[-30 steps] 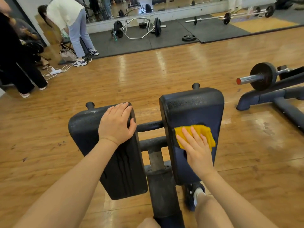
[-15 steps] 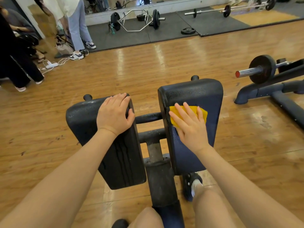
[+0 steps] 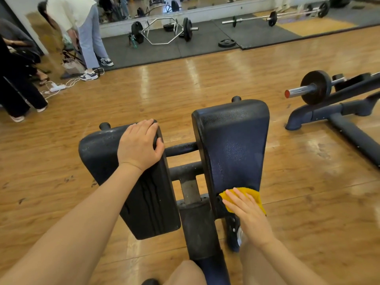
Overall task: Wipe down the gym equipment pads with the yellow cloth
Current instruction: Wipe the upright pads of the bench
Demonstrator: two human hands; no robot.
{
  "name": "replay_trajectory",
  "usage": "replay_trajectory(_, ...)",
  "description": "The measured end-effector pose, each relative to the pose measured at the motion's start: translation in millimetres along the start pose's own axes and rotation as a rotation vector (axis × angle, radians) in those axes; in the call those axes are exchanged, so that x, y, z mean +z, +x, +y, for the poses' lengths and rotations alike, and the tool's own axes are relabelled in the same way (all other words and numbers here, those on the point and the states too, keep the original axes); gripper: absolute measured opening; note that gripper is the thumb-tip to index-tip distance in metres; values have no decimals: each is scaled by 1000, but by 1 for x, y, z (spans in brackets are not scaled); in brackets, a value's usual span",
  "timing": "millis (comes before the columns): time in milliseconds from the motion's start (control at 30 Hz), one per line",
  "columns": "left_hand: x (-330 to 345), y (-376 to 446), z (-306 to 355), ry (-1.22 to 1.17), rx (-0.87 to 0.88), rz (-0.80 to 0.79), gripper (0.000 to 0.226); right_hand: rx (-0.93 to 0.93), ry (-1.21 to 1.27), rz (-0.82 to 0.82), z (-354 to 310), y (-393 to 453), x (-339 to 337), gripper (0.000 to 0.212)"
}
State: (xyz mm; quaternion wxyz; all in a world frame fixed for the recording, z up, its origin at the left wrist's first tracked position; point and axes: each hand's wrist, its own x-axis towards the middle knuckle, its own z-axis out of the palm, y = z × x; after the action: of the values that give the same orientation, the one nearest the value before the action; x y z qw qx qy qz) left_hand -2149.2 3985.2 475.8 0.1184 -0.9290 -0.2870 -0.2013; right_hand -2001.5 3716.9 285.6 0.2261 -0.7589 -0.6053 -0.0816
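Two black pads stand side by side on a black machine frame (image 3: 197, 227) in front of me. My left hand (image 3: 139, 145) lies over the top inner corner of the left pad (image 3: 102, 153), fingers curled over its far edge. My right hand (image 3: 249, 219) presses the yellow cloth (image 3: 249, 193) flat against the lower near end of the right pad (image 3: 234, 140). Most of the cloth is hidden under my fingers. The right pad's upper surface looks glossy.
A plate-loaded barbell arm (image 3: 314, 89) and its dark frame (image 3: 349, 120) stand on the wooden floor to the right. A hex bar (image 3: 164, 31) and a barbell (image 3: 273, 17) lie on black mats ahead. Two people (image 3: 82, 31) stand at far left near a power strip (image 3: 56, 87).
My right hand has slid the yellow cloth from the upper part of the right pad down to its near end. My left hand has stayed on the left pad.
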Motion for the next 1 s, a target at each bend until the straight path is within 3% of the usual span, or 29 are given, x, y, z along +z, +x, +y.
replay_trajectory(233,1,0,-1,0,2,0,51,83,71,374,6,100,-72,44)
replay_trajectory(333,2,-1,-1,5,-2,3,50,137,24,387,10,123,-65,42)
replay_trajectory(533,3,0,-1,1,1,13,50,258,31,414,4,90,-28,43)
replay_trajectory(800,5,0,-1,-18,17,59,48,289,126,194,-1,-16,10,60)
replay_trajectory(1000,6,0,-2,-15,18,58,50,181,192,375,-26,44,-38,44)
